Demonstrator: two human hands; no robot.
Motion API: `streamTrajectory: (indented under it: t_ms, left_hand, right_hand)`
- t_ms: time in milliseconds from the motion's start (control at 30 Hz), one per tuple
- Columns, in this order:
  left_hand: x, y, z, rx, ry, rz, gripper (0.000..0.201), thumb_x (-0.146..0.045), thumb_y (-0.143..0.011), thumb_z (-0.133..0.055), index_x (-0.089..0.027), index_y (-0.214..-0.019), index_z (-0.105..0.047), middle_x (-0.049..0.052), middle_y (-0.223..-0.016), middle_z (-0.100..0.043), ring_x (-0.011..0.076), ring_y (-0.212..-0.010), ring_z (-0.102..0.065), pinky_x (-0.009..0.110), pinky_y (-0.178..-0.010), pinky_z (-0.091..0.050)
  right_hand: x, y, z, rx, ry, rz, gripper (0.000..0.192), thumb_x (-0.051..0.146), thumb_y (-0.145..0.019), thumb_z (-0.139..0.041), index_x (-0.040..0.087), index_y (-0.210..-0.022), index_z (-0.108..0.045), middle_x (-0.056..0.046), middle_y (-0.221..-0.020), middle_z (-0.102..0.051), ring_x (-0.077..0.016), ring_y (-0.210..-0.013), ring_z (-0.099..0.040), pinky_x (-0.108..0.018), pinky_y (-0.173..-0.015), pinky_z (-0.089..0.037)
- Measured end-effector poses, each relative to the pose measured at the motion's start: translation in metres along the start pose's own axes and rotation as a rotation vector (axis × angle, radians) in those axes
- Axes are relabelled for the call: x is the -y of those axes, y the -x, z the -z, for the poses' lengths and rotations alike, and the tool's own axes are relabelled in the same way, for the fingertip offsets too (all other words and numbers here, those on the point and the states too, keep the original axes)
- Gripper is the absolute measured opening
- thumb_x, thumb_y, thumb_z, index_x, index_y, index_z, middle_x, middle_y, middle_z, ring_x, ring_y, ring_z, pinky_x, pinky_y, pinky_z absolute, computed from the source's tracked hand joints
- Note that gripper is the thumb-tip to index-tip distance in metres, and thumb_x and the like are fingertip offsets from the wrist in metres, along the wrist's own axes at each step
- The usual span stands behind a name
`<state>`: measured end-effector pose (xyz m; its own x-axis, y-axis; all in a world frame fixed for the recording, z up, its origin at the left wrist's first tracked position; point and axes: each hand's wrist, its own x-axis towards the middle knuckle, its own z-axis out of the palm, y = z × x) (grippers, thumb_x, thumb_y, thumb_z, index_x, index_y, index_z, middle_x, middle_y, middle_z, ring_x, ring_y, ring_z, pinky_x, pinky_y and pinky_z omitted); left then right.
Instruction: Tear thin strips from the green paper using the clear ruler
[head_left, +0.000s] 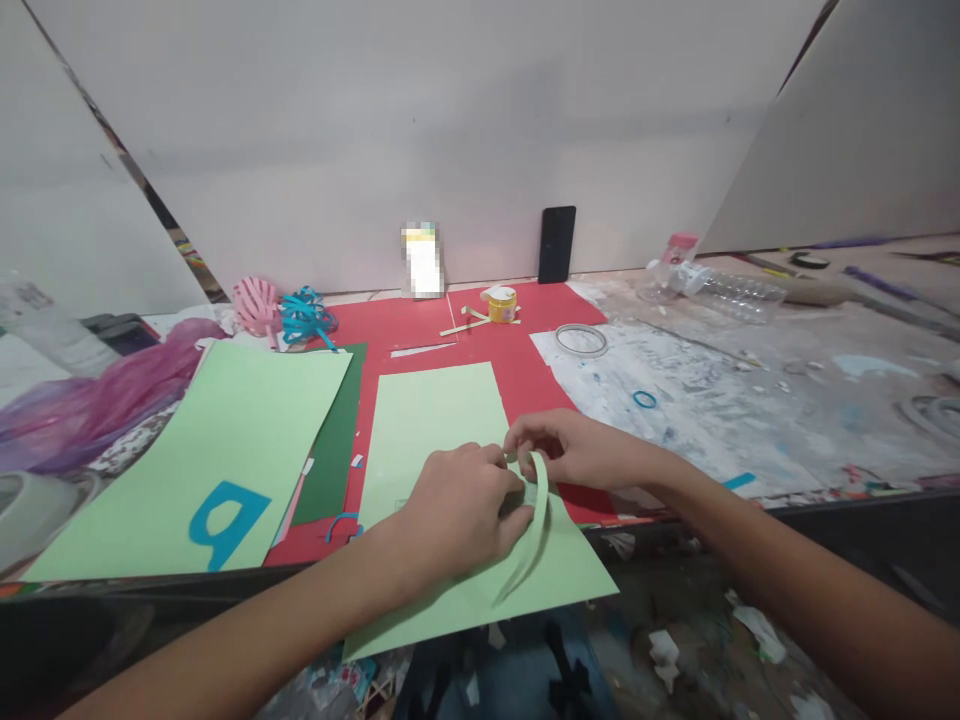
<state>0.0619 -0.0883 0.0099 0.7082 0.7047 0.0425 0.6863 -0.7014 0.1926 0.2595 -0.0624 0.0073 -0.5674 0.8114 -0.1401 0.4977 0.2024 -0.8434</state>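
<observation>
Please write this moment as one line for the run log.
left hand: holds green paper strip | right hand: pinches strip's top end | under: light green sheet on red sheet | nearby: tape ring

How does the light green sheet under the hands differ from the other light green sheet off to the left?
The sheet under the hands is bare, while the left sheet carries a blue cut-out shape. The first juts over the table's front edge, and both the left hand and right hand work a curling green paper strip above it; the left sheet lies untouched, overlapping a dark green sheet. Both are pale green paper, lying flat.
</observation>
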Motion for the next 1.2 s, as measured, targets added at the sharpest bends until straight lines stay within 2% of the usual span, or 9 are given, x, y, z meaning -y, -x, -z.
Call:
streamTrajectory:
  t_ms: [333, 600, 933, 1100, 1200]
  left_hand:
    - [0.003, 0.001, -0.003, -0.052, 0.051, -0.005, 0.023, -0.039, -0.086, -0.056, -0.027, -0.088, -0.076, 0.003, -0.085, -0.069, 0.0233, -0.083, -0.064, 0.033, -0.063, -0.045]
    - [0.003, 0.002, -0.005, -0.076, 0.081, 0.003, 0.025, -0.042, -0.085, -0.058, -0.026, -0.092, -0.076, 0.004, -0.086, -0.069, 0.0234, -0.083, -0.065, 0.033, -0.066, -0.046]
    - [0.004, 0.003, -0.009, -0.095, 0.101, 0.009, 0.025, -0.042, -0.084, -0.058, -0.025, -0.087, -0.076, 0.004, -0.085, -0.069, 0.0226, -0.082, -0.064, 0.033, -0.067, -0.047]
    - [0.003, 0.003, -0.008, -0.089, 0.068, -0.007, 0.023, -0.037, -0.084, -0.057, -0.022, -0.076, -0.073, 0.004, -0.081, -0.068, 0.0217, -0.078, -0.063, 0.032, -0.062, -0.045]
    - [0.002, 0.003, -0.007, -0.072, 0.058, 0.002, 0.024, -0.038, -0.084, -0.056, -0.023, -0.079, -0.074, 0.004, -0.083, -0.068, 0.0224, -0.079, -0.063, 0.032, -0.061, -0.045]
  right_hand:
    - [-0.005, -0.002, 0.001, -0.016, 0.010, 0.014, 0.028, 0.009, -0.071, -0.057, 0.017, -0.097, -0.063, -0.001, -0.076, -0.062, -0.0145, -0.068, -0.055, -0.025, -0.061, -0.043]
    - [-0.001, -0.001, 0.004, 0.048, -0.032, 0.006, 0.029, 0.010, -0.070, -0.057, 0.019, -0.097, -0.061, -0.001, -0.080, -0.064, -0.0148, -0.070, -0.057, -0.025, -0.063, -0.045]
    - [0.000, -0.001, 0.007, 0.048, 0.064, -0.006, 0.031, 0.008, -0.070, -0.054, 0.018, -0.099, -0.062, -0.001, -0.078, -0.065, -0.0152, -0.068, -0.058, -0.024, -0.059, -0.043]
    - [0.004, -0.001, 0.005, 0.030, 0.110, -0.026, 0.034, 0.007, -0.068, -0.055, 0.018, -0.099, -0.064, 0.000, -0.076, -0.062, -0.0143, -0.066, -0.054, -0.023, -0.058, -0.041]
    - [0.006, -0.001, 0.003, 0.008, 0.153, -0.011, 0.033, 0.006, -0.067, -0.053, 0.018, -0.095, -0.065, -0.001, -0.077, -0.063, -0.0149, -0.068, -0.055, -0.023, -0.059, -0.042]
